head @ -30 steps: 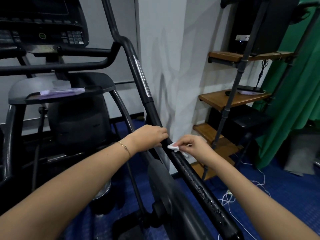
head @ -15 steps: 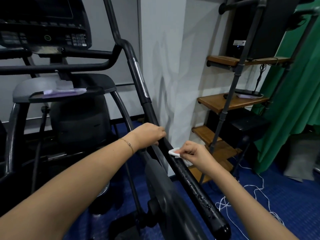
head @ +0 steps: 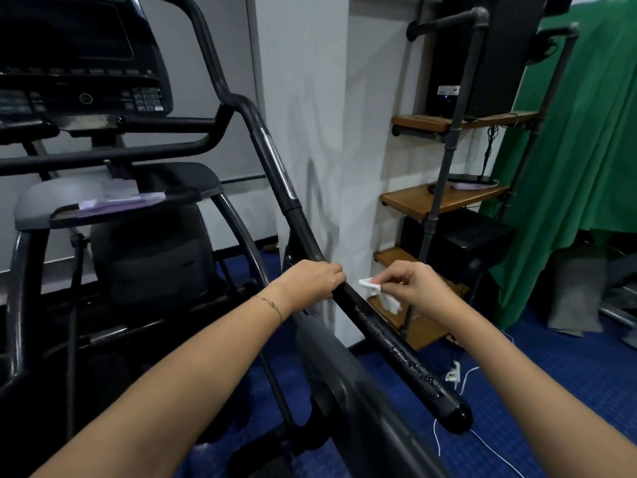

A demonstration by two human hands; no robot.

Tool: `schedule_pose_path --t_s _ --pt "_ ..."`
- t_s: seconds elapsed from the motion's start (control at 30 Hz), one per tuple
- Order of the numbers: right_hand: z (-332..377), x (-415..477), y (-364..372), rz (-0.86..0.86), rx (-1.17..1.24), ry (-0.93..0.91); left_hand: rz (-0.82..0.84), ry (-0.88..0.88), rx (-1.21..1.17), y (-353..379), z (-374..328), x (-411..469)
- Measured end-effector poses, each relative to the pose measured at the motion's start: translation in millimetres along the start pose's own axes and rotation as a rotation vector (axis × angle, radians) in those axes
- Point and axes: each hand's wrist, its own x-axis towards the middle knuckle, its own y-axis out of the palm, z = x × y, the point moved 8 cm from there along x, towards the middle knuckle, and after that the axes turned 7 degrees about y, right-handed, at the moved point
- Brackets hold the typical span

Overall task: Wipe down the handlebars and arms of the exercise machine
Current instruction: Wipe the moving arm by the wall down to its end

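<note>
The left hand (head: 317, 281) is gripping the black handlebar (head: 389, 332) while the right hand (head: 412, 284) is pinching a white wipe (head: 374, 288) just beside it.

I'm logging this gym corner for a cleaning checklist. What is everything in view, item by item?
long black tubular handlebar of the exercise machine: one, black, centre running to lower right, droplets on its lower part
black console with keypad: one, black, upper left
flat lilac packet: one, lilac, on the grey tray at left
brown wooden shelves on a dark pipe frame: at least three, brown, right of the white wall
green curtain: one, green, far right
thin white cable: one, white, on the blue carpet
small white wipe: one, white, just right of the handlebar
thin gold bracelet: one, gold, left wrist
left hand: grips the handlebar
right hand: fingers pinch the wipe
</note>
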Motion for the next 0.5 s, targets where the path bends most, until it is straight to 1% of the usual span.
schedule_pose_path --t_s 0.1,0.2,0.33,0.43,0.5 --pt "-6 -13 18 0.079 -0.066 0.039 -0.038 -0.052 -0.067 1 -3 -8" --pt "-4 -11 25 0.068 -0.145 0.030 -0.040 -0.116 -0.096 6 -4 -14" --pt "1 -2 29 0.063 -0.159 0.011 -0.002 -0.148 -0.025 4 -2 -5" --pt "-7 -16 23 0.054 -0.132 -0.013 0.042 -0.134 0.036 3 -2 0" --pt "-10 -21 21 0.056 -0.115 -0.022 0.057 -0.141 0.031 4 -2 1"
